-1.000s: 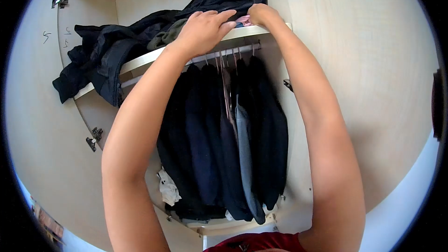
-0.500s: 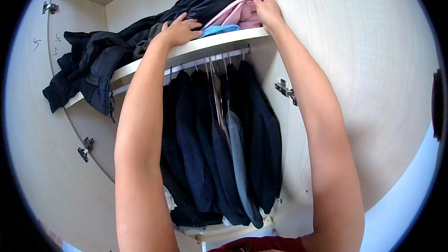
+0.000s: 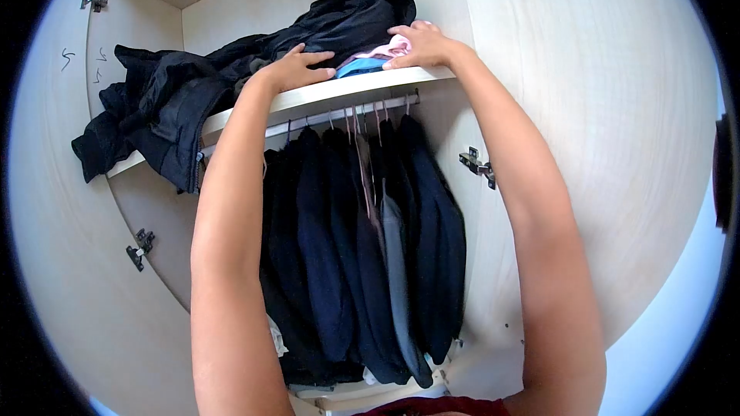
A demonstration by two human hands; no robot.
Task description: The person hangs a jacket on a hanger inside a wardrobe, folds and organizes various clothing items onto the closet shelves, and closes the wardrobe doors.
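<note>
Both arms reach up to the wardrobe's upper shelf [image 3: 327, 91]. My left hand [image 3: 291, 71] rests at the shelf's front edge with fingers spread, against the lower side of a black jacket [image 3: 347, 19]. At the right end, my right hand [image 3: 425, 46] lies with its fingers apart on a bunched pink cloth [image 3: 395, 48], which it partly covers. A folded blue cloth [image 3: 362, 66] shows on the shelf between the two hands. The jacket sprawls leftward, and its sleeve hangs over the shelf edge.
Several dark garments [image 3: 327, 246] and a grey one [image 3: 395, 270] hang from a metal rail [image 3: 308, 121] under the shelf. Door hinges [image 3: 478, 167] stick out at both sides. The open right door [image 3: 601, 123] stands beside my right arm.
My right hand has let go of the pinched-up pink cloth and now presses flat on it, lower down. The pink cloth is more compact. My left hand stays near the same place.
</note>
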